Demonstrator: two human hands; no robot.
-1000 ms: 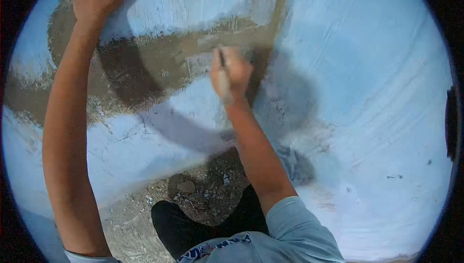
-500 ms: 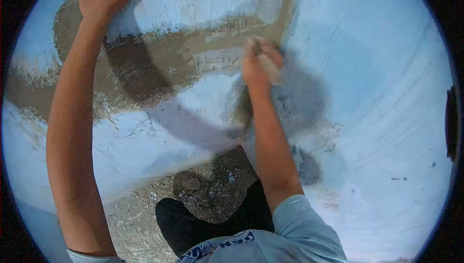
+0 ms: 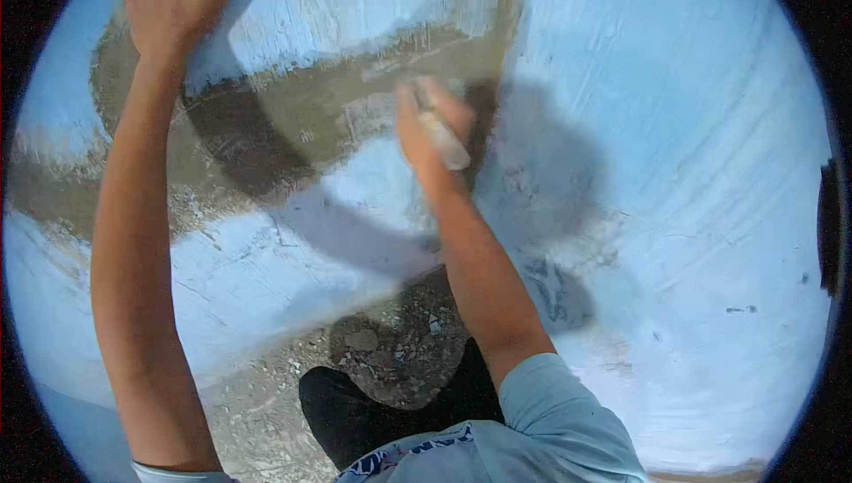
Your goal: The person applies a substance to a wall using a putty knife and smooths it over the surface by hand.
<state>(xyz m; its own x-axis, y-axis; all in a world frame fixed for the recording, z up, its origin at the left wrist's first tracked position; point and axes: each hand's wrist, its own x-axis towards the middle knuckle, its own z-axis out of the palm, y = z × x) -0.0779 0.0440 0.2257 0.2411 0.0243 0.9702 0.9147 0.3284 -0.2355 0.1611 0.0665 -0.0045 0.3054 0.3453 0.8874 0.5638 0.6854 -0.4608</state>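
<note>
My left hand (image 3: 176,3) is at the upper left with its fingers spread, apparently flat against the blue painted wall (image 3: 328,3). Some of its fingertips run out of view at the top. Closed around a hand tool with a pale handle (image 3: 446,146), my right hand (image 3: 413,123) is over the bare brown-grey patch (image 3: 293,101). The handle's rounded end sticks out toward my wrist. Motion blurs the fingers, and the tool's working end is hidden, so its kind does not show.
A bare vertical strip (image 3: 508,3) marks the corner with a second blue wall (image 3: 639,128) on the right. Rubble and paint flakes lie on the ground (image 3: 390,341) near my dark-trousered legs (image 3: 355,412). Shadows of my arms cross the walls.
My right hand has moved left and slightly down with the tool, away from the corner. The left hand stays at the wall; the whole view has shifted a little.
</note>
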